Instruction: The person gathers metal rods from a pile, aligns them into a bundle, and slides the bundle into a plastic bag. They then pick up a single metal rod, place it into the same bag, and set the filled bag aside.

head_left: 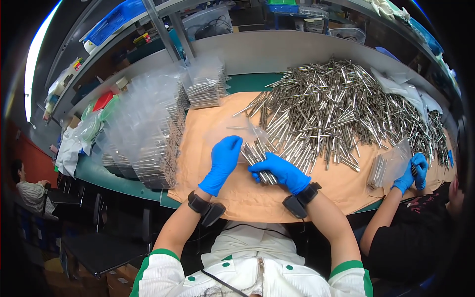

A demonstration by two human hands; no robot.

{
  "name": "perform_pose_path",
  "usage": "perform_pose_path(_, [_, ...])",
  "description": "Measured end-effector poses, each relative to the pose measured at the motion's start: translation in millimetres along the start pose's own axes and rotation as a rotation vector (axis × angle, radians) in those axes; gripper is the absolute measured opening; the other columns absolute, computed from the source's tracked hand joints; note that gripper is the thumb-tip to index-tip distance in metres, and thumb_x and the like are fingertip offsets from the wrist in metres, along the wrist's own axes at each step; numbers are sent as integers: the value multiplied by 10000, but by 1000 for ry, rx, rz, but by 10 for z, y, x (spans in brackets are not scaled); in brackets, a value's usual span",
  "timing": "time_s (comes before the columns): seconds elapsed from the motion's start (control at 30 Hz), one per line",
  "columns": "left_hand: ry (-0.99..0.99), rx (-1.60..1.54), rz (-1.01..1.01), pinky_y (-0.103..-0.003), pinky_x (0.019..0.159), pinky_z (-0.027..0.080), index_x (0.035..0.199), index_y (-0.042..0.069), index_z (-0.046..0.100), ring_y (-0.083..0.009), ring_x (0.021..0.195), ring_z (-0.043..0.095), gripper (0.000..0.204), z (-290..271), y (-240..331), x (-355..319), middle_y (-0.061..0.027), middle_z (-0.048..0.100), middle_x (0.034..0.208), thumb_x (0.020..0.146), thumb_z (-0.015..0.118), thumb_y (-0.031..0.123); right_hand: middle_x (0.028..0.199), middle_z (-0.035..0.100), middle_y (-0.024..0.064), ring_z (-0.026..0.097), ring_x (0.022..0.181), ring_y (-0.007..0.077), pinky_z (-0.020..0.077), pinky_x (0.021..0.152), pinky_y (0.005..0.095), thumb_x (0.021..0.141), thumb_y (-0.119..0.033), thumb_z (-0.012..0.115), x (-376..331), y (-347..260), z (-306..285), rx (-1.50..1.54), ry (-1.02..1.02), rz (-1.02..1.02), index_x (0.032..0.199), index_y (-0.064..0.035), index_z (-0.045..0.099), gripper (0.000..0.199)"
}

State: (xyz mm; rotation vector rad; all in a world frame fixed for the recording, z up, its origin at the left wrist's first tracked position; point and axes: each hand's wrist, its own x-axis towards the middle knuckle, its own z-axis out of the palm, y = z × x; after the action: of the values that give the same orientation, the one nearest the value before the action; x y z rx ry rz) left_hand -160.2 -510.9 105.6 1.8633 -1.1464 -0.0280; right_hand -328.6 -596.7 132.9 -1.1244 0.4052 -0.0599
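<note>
Spread across the far side of the bench, well beyond the fingertips: a broad heap (pixel 341 106) of bright metal rods, tangled and pointing every way, resting on a tan sheet (pixel 232 190) that covers the green table (pixel 106 175). Nearer, reaching almost to the right fingers, the heap's loose lower edge.

Stacked to the left of the left fingers, just off the sheet's edge: a tall leaning pile of clear bags (pixel 148 128), each packed with rods laid side by side (a second, smaller pile (pixel 205 86) farther back, well apart from both hands).

Seen at lower right, near the frame's rim: a co-worker's gloved hands (pixel 413 173), closed on a clear bag of rods (pixel 388 166), well to the right of the right fingers.

Centre frame, over the sheet: left hand (pixel 222 163) in a blue glove, fingers curled down onto the upper end of a bundle (pixel 257 158) of rods. Right hand (pixel 282 171), also gloved in blue, fingers wrapped around the bundle's lower end, thumb pressed over the top. Held between the two sets of fingers, touching both: the bundle itself, rods lined up roughly parallel and slanting away to the upper left.

Just beyond the left fingertips: a flat clear bag (pixel 237 131), lying on the sheet, near the bundle's far end; whether touching it, not possible to tell.

Strapped at each wrist, behind the fingers: a dark band (pixel 205 208) with a small black unit.
</note>
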Motion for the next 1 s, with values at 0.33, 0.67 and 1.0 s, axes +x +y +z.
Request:
perform_pose_path(0.33, [54,163,204,-302,656,486,916,47,644,-248,741,620,149,-92,252,-63,-114,637,852,815,605,149,700,586,59,585,581,115,481,472,246,753,-88,657,86,85,-41,33,-23,31,908,-29,527,210])
perform_pose_path(0.67, [100,175,446,-345,670,482,877,53,614,-267,794,589,110,-48,483,-98,-98,613,882,785,599,112,738,600,72,599,622,127,482,501,239,770,-65,625,122,132,-98,-73,-114,28,949,5,544,209])
perform_pose_path(1.0, [1,182,509,-350,735,469,878,22,592,-282,880,573,96,-131,296,-283,-131,594,981,793,580,63,735,581,77,583,599,137,484,515,230,837,-120,540,69,122,-121,620,-151,90,866,-3,550,121])
